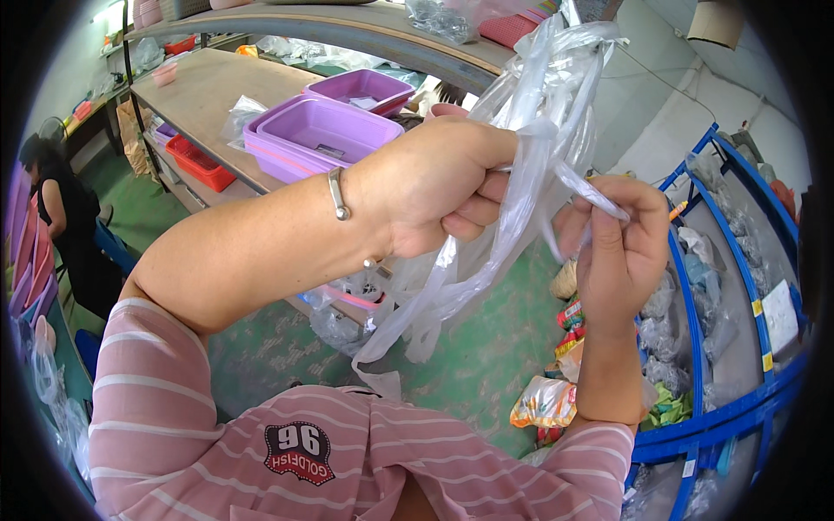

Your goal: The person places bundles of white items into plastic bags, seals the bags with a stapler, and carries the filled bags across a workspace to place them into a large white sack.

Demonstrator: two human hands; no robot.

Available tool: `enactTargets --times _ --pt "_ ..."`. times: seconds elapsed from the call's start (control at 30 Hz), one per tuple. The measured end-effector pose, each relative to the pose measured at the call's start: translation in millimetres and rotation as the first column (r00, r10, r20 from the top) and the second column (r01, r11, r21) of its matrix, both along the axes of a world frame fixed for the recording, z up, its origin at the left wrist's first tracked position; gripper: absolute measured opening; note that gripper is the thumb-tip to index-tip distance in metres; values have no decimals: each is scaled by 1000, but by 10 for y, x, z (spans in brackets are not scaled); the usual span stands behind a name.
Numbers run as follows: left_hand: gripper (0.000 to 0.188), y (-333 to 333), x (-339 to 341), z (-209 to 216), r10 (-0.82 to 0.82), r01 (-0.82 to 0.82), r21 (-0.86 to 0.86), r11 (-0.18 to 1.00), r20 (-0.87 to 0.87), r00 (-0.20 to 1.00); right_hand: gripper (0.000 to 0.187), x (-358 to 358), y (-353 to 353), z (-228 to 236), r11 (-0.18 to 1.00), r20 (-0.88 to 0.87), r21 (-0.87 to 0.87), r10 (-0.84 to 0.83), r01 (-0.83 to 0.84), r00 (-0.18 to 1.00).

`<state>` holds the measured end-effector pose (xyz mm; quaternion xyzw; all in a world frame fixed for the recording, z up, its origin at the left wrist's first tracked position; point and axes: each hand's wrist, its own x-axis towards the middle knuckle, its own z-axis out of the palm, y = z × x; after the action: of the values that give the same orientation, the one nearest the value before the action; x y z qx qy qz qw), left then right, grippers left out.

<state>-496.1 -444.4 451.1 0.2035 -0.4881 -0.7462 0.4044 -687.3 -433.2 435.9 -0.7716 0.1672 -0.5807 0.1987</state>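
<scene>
In front of my chest I hold up a bunch of translucent white plastic strips (530,130), crumpled and shiny, with loose ends hanging below my wrist. My left hand (460,187) is closed in a fist around the bunch. At its right, my right hand (617,239) pinches one twisted end of the plastic between thumb and fingers. A strip runs between the two hands. Whether the strips are part of bags I cannot make out.
Nested purple plastic baskets (269,130) sit on a wooden table (208,78) at the left, with a red basket (201,165) lower down. A shelf edge (347,28) crosses above. Blue metal racks (695,286) with bagged goods stand right. Another person (74,217) is far left.
</scene>
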Motion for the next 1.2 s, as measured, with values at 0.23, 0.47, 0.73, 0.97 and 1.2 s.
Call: enactTargets --times 0.23,0.47,0.73,0.97,1.2 --pt "26 -4 42 -2 -25 25 -13 1000 19 1000 48 -125 237 -72 868 -386 419 -94 265 918" --pt "24 -99 -3 7 -84 83 101 991 3 996 50 128 -166 177 792 -194 -337 -587 508 786" --pt "24 -132 27 -22 -176 181 143 973 -44 983 31 320 -424 19 998 268 -60 15 2 963" --pt "25 -137 43 -48 -201 202 88 975 -18 979 27 34 -307 -28 831 283 350 346 -432 895" --pt "18 -129 92 -150 -106 106 -1 994 -19 994 17 -711 105 -240 905 -463 318 -111 281 880"
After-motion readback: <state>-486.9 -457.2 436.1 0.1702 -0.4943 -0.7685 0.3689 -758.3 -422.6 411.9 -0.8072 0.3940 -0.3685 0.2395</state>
